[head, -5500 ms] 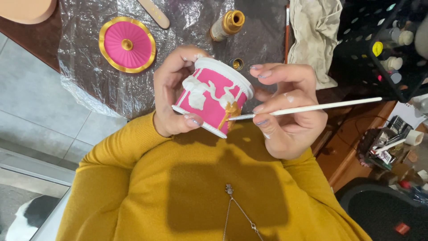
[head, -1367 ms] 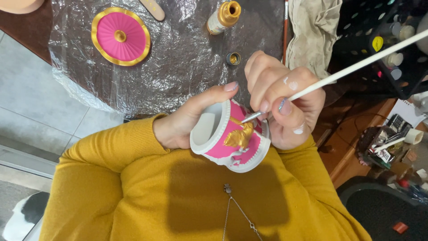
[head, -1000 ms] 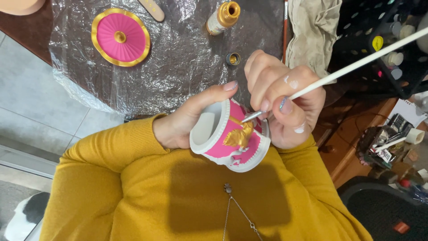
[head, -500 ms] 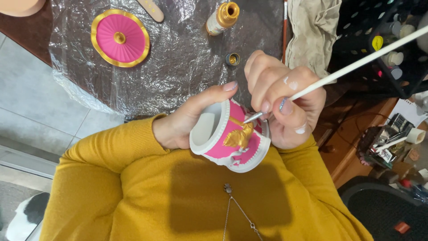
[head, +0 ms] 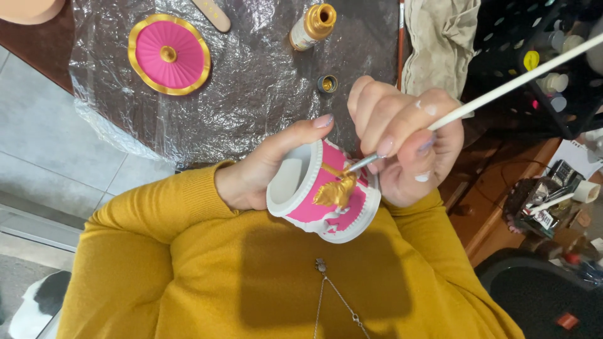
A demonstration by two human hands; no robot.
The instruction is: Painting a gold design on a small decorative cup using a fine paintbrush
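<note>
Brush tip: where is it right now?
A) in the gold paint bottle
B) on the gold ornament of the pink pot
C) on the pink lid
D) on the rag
B: the brush in the right hand touches the gold ornament on the pot that the left hand holds.

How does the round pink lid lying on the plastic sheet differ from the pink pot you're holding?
The flat round pink lid with a gold rim lies untouched on the crinkled clear plastic sheet; the pink and white pot is tilted in the left hand. The lid's rim and knob are fully gold; the pot has one gold relief ornament, met by the white-handled brush in the right hand. Both are pink.
</note>
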